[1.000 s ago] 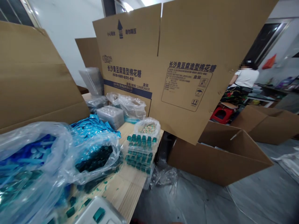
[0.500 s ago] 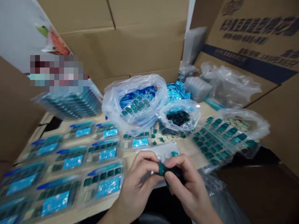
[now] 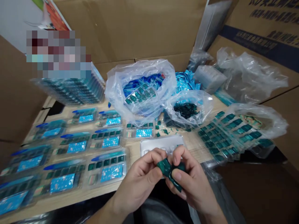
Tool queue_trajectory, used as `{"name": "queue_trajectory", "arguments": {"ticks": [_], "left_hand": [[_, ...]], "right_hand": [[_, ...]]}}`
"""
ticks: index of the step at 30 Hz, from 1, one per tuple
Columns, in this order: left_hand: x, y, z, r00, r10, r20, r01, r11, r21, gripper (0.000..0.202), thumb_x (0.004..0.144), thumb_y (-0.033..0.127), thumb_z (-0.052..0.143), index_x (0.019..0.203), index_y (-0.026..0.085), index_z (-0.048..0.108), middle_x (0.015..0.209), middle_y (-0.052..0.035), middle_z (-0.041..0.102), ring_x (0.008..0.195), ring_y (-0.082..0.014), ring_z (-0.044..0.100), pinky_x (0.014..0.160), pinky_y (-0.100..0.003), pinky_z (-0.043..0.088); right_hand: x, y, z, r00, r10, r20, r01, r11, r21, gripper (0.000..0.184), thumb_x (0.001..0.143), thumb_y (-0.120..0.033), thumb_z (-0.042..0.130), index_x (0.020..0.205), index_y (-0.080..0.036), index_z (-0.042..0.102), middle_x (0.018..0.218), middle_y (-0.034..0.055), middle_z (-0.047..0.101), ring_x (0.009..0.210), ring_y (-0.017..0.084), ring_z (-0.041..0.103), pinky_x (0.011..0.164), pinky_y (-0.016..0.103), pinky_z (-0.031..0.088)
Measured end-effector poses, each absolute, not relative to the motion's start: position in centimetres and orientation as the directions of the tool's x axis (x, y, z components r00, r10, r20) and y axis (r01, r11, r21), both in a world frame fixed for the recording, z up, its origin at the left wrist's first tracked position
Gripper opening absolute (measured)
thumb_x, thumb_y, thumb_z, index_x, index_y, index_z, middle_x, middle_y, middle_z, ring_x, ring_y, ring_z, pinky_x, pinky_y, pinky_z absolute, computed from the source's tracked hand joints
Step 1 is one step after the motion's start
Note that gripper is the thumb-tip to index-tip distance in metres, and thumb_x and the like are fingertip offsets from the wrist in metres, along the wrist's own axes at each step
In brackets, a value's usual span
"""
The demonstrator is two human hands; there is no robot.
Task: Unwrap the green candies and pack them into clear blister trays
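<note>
Between my two hands is a small clump of dark green glossy pieces (image 3: 164, 168), held above the table's front edge. My left hand (image 3: 147, 174) pinches its left end between thumb and fingers. My right hand (image 3: 192, 177) is closed around the rest, its thumb pressing on top; more green shows under its fingers. Just beyond my fingers lies a white tray (image 3: 149, 144), partly hidden by my hands. Behind it, small green pieces (image 3: 158, 126) and crumbs are scattered on the wood.
Clear packs with blue pens and patterned blue packets (image 3: 111, 172) lie in rows at left. Stacked packs (image 3: 72, 90) stand behind them. Plastic bags hold blue pens (image 3: 149, 82) and dark green pieces (image 3: 185, 110). Trays of green squares (image 3: 221, 137) lie at right, with cardboard boxes around.
The view has tilted down and shifted left. My fingers have parted a little, so more of the green clump shows between them.
</note>
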State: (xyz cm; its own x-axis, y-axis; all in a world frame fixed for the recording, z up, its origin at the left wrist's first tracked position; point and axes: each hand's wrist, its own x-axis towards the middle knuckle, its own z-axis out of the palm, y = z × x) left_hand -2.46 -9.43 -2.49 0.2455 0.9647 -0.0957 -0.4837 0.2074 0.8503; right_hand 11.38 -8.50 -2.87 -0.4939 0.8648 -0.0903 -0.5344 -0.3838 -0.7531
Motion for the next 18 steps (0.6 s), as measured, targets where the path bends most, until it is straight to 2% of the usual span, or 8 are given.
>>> {"name": "queue_trajectory", "arguments": {"ticks": [5,9,11,15,18], "left_hand": [[-2.5,-9.1,-2.8,0.28,0.939,-0.2,-0.62,0.336,0.709,0.033,0.073,0.045,0.083,0.071,0.019,0.061,0.08,0.0,0.049,0.074,-0.012,0.052,0.07,-0.023,0.049],[-2.9,-9.2,-3.3,0.313,0.917,-0.248,-0.643,0.397,0.655,0.032,0.073,0.044,0.083,0.073,0.018,0.064,0.082,-0.0005,0.051,0.071,-0.0105,0.05,0.067,-0.021,0.046],[-2.9,-9.4,-3.3,0.281,0.932,-0.228,-0.645,0.359,0.674,0.029,0.075,0.041,0.082,0.073,0.018,0.065,0.083,-0.0001,0.051,0.07,-0.0094,0.05,0.065,-0.019,0.045],[-3.3,-9.4,-3.3,0.17,0.981,-0.097,-0.611,0.182,0.77,0.022,0.081,0.037,0.078,0.073,0.018,0.069,0.081,0.0003,0.053,0.071,-0.0084,0.05,0.065,-0.016,0.044],[-4.7,-8.5,-3.1,0.062,0.995,-0.083,-0.636,0.103,0.765,0.016,0.079,0.035,0.08,0.077,0.02,0.072,0.077,0.0004,0.059,0.067,-0.0083,0.053,0.064,-0.016,0.046]], "right_hand": [[10.9,-8.0,-2.6,-0.549,0.828,-0.11,-0.59,-0.478,-0.651,0.038,0.081,-0.039,0.075,0.077,-0.022,0.042,0.056,-0.012,0.045,0.032,-0.003,0.023,0.035,0.01,0.02],[10.8,-7.9,-3.1,-0.616,0.779,-0.117,-0.594,-0.557,-0.581,0.036,0.082,-0.038,0.074,0.076,-0.021,0.044,0.048,-0.013,0.041,0.03,-0.003,0.02,0.035,0.009,0.02],[10.7,-7.9,-3.5,-0.64,0.759,-0.118,-0.599,-0.589,-0.542,0.035,0.083,-0.037,0.074,0.076,-0.021,0.044,0.047,-0.0127,0.042,0.029,-0.003,0.02,0.035,0.009,0.021],[10.5,-8.2,-3.8,-0.695,0.709,-0.119,-0.593,-0.66,-0.461,0.033,0.083,-0.036,0.074,0.076,-0.021,0.045,0.046,-0.0129,0.041,0.028,-0.002,0.021,0.035,0.008,0.024],[11.5,-8.8,-3.6,-0.694,0.711,-0.108,-0.617,-0.666,-0.418,0.033,0.082,-0.036,0.074,0.073,-0.022,0.045,0.046,-0.0126,0.039,0.028,-0.002,0.02,0.034,0.008,0.024]]}}
